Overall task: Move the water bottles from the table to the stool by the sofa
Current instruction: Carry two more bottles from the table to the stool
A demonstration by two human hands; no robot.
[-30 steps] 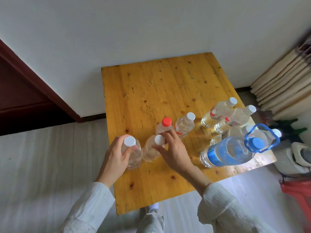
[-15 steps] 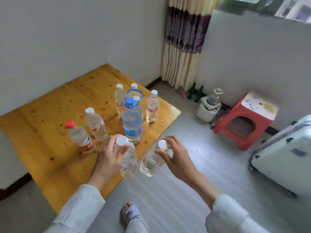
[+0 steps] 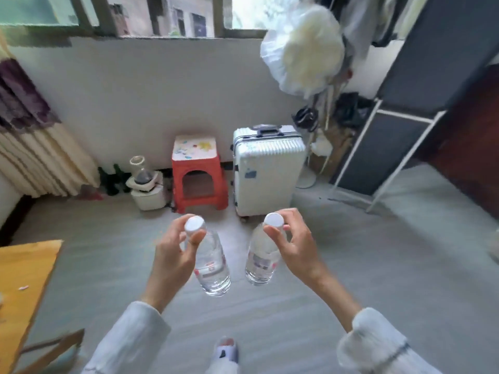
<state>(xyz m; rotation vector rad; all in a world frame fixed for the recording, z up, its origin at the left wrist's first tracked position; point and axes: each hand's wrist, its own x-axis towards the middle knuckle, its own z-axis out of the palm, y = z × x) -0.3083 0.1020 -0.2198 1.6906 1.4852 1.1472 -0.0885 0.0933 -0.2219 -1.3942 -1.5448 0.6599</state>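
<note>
- Left hand (image 3: 170,255) holds the left bottle (image 3: 210,263) by its neck, fingers and thumb curled just under the white cap (image 3: 194,224); the bottle hangs in the air above the floor (image 3: 351,252), tilted, its base swung toward the viewer and to the right
- Right hand (image 3: 294,247) pinches the right bottle (image 3: 260,261) at the neck, fingertips curled round its white cap (image 3: 273,219); this bottle also hangs clear of the floor, base tilted down and leftward
- The two bottles are near each other but apart, a strip of floor showing between their bases; both are clear plastic with pale labels, the print too blurred to read
- Both forearms wear white sleeves (image 3: 129,338); a slippered foot (image 3: 225,352) shows at the bottom edge
- Table (image 3: 24,279), yellow wood, shows only as a corner at the left edge, well apart from both bottles
- Red stool (image 3: 199,182) stands against the far wall beyond the hands, its top pale with coloured blotches; nothing stands on it
- White suitcase (image 3: 267,171) stands upright just right of the stool; a small white appliance (image 3: 147,186) sits on the floor just left of it
- Curtain (image 3: 35,147) hangs at far left; a window (image 3: 172,14) runs above the wall; a dark rack (image 3: 383,147) leans at right
</note>
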